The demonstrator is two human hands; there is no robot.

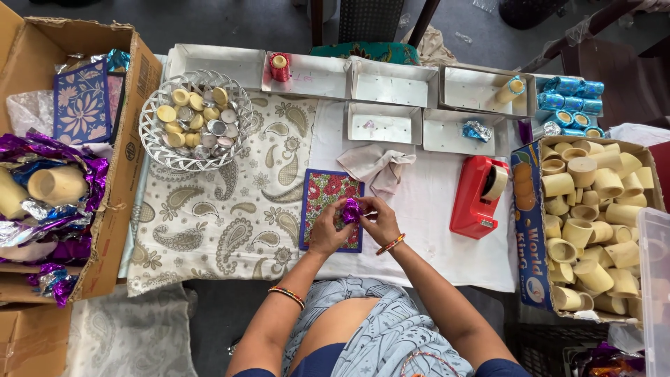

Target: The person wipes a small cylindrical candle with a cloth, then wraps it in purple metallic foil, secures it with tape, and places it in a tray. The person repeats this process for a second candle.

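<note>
Together we hold a small purple foil-wrapped piece (352,209) between both hands, just above the floral card (332,209) that lies on the white cloth (426,209). Our left hand (328,227) pinches the piece from the left, fingers curled tight on the foil, and our right hand (379,220) pinches it from the right, thumb and fingertips closed on the same wrapper. Both wrists wear coloured bangles.

Behind the card we see a crumpled beige cloth (377,167), and to its right a red tape dispenser (478,197) standing on the white cloth. Further back a row of shallow white trays (391,87) runs along the table edge; one holds a red wrapped cup (280,66), another a plain cup with a blue rim (509,89), another a scrap of blue foil (477,130). Blue wrapped cups (572,105) are stacked at the far right of that row.

To our right an open carton (529,230) is packed with plain cream cups (593,216). To the left, on a paisley cloth (230,209), a white wire basket (150,132) holds small round lids, some cream and some silver. At the far left a large cardboard box (129,174) holds purple foil sheets (49,153), a cream cup and blue floral cards (82,101).
</note>
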